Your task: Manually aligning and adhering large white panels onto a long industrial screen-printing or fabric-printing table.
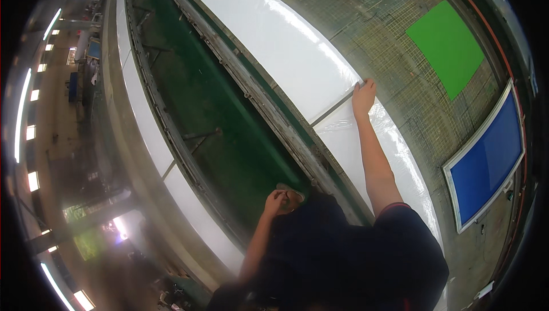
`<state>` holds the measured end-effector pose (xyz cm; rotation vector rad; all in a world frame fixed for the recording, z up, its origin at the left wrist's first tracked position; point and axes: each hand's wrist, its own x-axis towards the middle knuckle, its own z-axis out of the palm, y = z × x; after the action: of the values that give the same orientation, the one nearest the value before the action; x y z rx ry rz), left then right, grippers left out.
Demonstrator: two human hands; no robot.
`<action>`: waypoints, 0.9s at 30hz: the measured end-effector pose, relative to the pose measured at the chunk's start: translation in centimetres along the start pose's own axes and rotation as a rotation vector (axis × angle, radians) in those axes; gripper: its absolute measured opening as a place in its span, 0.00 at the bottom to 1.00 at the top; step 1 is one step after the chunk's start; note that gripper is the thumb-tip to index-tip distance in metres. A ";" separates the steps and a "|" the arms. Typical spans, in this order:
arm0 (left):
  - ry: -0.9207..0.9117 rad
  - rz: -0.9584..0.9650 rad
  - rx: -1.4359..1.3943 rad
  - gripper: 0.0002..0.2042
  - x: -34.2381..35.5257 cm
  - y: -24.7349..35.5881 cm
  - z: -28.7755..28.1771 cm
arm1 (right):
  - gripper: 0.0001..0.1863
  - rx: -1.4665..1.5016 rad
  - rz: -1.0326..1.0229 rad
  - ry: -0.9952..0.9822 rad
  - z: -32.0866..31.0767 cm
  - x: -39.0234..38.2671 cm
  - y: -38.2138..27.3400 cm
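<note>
My right arm reaches forward, and my right hand is closed at the outer edge of a long glossy white sheet. Its fingers pinch the sheet's edge where a narrow dark gap divides it from a nearer white sheet. Close to my body, my left hand is held low with its fingers curled together. Whatever it may hold is too small to make out. Just beside it shows a tan rounded shape, possibly a shoe on the green floor.
A dark green walkway runs between metal rails. Another row of white sheets lies to the left. On the right are green sheets on a gridded surface, and a blue panel with a white frame.
</note>
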<state>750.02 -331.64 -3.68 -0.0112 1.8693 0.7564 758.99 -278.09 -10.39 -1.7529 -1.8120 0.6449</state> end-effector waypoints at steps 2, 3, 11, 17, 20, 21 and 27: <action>0.042 0.029 -0.022 0.12 -0.1 1.9 0.4 | 0.14 0.037 0.009 0.033 0.0 0.9 0.9; 0.080 0.063 -0.048 0.13 -0.3 2.5 0.5 | 0.14 0.051 0.024 0.009 0.0 1.4 1.3; 0.103 -0.065 -0.022 0.12 -1.9 -0.1 0.1 | 0.14 -0.018 0.065 -0.253 0.0 3.6 3.6; 0.098 -0.170 -0.043 0.12 -3.1 -4.3 -0.5 | 0.13 -0.029 -0.068 -0.217 -0.4 2.1 2.8; 0.109 -0.156 -0.119 0.15 -3.6 -4.9 -0.5 | 0.15 0.067 -0.147 -0.130 -0.9 1.2 2.3; 0.146 -0.130 -0.154 0.13 -3.7 -4.7 -0.4 | 0.16 0.082 -0.160 -0.129 -0.9 1.5 2.6; 0.166 -0.089 -0.210 0.12 -4.6 -5.4 -0.4 | 0.18 0.024 -0.226 -0.177 0.1 3.5 5.2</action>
<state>753.56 -337.62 -2.42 -0.2973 1.9226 0.9091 762.74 -274.40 -13.79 -1.4854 -2.0756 0.7442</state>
